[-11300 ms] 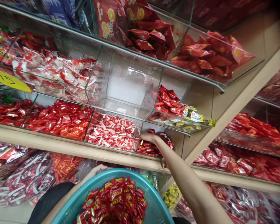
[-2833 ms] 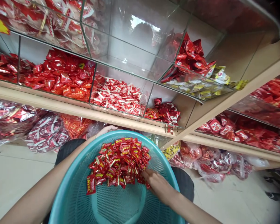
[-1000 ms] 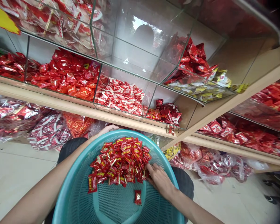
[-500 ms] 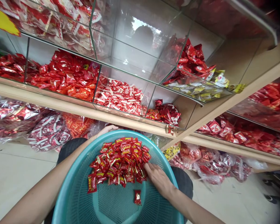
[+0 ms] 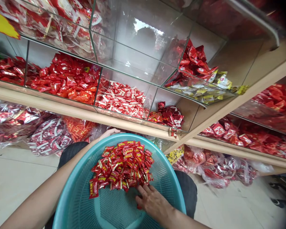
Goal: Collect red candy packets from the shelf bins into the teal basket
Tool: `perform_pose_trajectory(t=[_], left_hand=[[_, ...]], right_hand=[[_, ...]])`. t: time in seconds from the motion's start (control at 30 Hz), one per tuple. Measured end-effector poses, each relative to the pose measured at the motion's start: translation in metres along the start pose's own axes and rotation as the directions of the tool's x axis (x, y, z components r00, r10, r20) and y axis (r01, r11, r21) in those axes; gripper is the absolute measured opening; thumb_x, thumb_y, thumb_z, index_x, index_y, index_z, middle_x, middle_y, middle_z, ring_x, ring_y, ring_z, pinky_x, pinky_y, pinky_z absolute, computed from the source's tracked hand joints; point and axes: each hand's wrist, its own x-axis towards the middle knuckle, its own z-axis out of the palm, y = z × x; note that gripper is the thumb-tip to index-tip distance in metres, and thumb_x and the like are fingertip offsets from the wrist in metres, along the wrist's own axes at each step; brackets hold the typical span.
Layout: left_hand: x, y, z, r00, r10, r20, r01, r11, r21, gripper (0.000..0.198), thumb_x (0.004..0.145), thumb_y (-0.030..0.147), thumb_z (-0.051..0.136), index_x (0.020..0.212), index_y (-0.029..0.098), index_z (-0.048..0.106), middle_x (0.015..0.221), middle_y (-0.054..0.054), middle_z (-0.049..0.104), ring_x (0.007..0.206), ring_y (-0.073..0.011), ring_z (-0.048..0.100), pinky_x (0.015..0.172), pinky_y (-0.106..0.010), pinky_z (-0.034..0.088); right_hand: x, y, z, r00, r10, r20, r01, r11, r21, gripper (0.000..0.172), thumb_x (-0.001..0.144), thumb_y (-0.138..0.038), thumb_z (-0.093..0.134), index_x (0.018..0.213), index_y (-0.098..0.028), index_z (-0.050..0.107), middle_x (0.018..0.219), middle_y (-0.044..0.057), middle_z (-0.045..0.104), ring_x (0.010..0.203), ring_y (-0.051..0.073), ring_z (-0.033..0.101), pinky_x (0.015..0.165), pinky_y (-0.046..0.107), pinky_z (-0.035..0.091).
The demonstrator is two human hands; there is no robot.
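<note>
A heap of red candy packets [image 5: 120,167], too many to count, their yellow lettering too small to read, lies inside the teal plastic mesh basket [image 5: 62,203]. The right hand [image 5: 153,203] rests open on the mesh, fingers spread at the heap's near edge, a packet barely showing beneath it. The left hand [image 5: 107,133] curls over the basket's far rim. Beyond the basket stand glass display bins [image 5: 133,63] of red sweets.

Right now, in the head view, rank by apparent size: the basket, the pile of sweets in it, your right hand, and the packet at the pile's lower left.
1. Teal mesh basket
2. Pile of red sweet packets
3. Right hand, though it may look larger for being nearer the camera
4. Red packet
</note>
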Motion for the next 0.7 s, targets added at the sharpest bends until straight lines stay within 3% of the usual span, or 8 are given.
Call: perform_pose_trajectory(t=[0.13, 0.27, 0.37, 0.47, 0.57, 0.7], left_hand=[[0.0, 0.0, 0.0, 1.0, 0.001, -0.013, -0.001, 1.0, -0.009, 0.044, 0.08, 0.022, 0.041, 0.116, 0.0, 0.049, 0.089, -0.012, 0.064, 0.081, -0.0205, 0.059, 0.081, -0.029, 0.042], [0.0, -0.001, -0.001, 1.0, 0.004, -0.014, -0.005, 1.0, -0.019, 0.043, 0.08, 0.022, 0.041, 0.116, 0.0, 0.049, 0.089, -0.012, 0.064, 0.082, -0.0212, 0.059, 0.081, -0.029, 0.042], [0.0, -0.002, -0.002, 1.0, 0.006, -0.001, -0.006, 1.0, -0.029, 0.043, 0.08, 0.022, 0.041, 0.116, 0.0, 0.049, 0.089, -0.012, 0.064, 0.079, -0.0207, 0.059, 0.079, -0.028, 0.042], [0.0, -0.002, 0.0, 0.999, 0.016, 0.031, -0.014, 0.999, -0.042, 0.042, 0.079, 0.021, 0.041, 0.115, 0.001, 0.05, 0.088, -0.011, 0.064, 0.075, -0.0189, 0.059, 0.076, -0.027, 0.043], [-0.001, -0.002, 0.001, 0.997, 0.017, 0.07, -0.013, 0.999, -0.05, 0.04, 0.079, 0.022, 0.042, 0.113, 0.001, 0.051, 0.088, -0.01, 0.065, 0.071, -0.0178, 0.059, 0.076, -0.027, 0.043], [-0.001, -0.002, 0.0, 0.996, 0.003, 0.089, 0.002, 0.999, -0.046, 0.039, 0.079, 0.022, 0.042, 0.112, 0.003, 0.051, 0.088, -0.01, 0.065, 0.074, -0.0175, 0.058, 0.077, -0.026, 0.043]], right_hand=[[0.005, 0.001, 0.007, 0.999, -0.043, 0.006, 0.043, 0.999, -0.009, 0.008, 0.082, -0.025, 0.053, 0.08, -0.019, 0.058, 0.093, 0.004, 0.06, 0.085, 0.019, 0.054, 0.072, 0.033, 0.045], [0.005, 0.004, -0.002, 0.999, -0.044, 0.02, 0.045, 0.999, -0.026, 0.008, 0.081, -0.02, 0.052, 0.077, -0.019, 0.059, 0.086, 0.003, 0.061, 0.081, 0.017, 0.054, 0.073, 0.031, 0.044], [0.003, 0.01, -0.016, 0.999, -0.024, 0.044, 0.022, 0.998, 0.051, 0.006, 0.078, -0.022, 0.054, 0.078, -0.018, 0.058, 0.084, 0.004, 0.061, 0.082, 0.017, 0.055, 0.074, 0.03, 0.043], [0.005, 0.027, -0.038, 0.996, 0.046, 0.083, -0.058, 0.988, 0.146, 0.017, 0.075, -0.03, 0.057, 0.086, -0.018, 0.056, 0.093, 0.005, 0.059, 0.087, 0.019, 0.055, 0.076, 0.03, 0.043], [0.011, 0.047, -0.06, 0.98, 0.177, 0.087, -0.188, 0.974, 0.13, 0.017, 0.078, -0.025, 0.053, 0.093, -0.017, 0.055, 0.1, 0.007, 0.057, 0.09, 0.019, 0.054, 0.075, 0.029, 0.042], [0.026, 0.061, -0.066, 0.971, 0.228, 0.074, -0.234, 0.969, 0.08, 0.017, 0.077, -0.02, 0.051, 0.094, -0.017, 0.054, 0.098, 0.007, 0.058, 0.089, 0.02, 0.055, 0.073, 0.03, 0.043]])
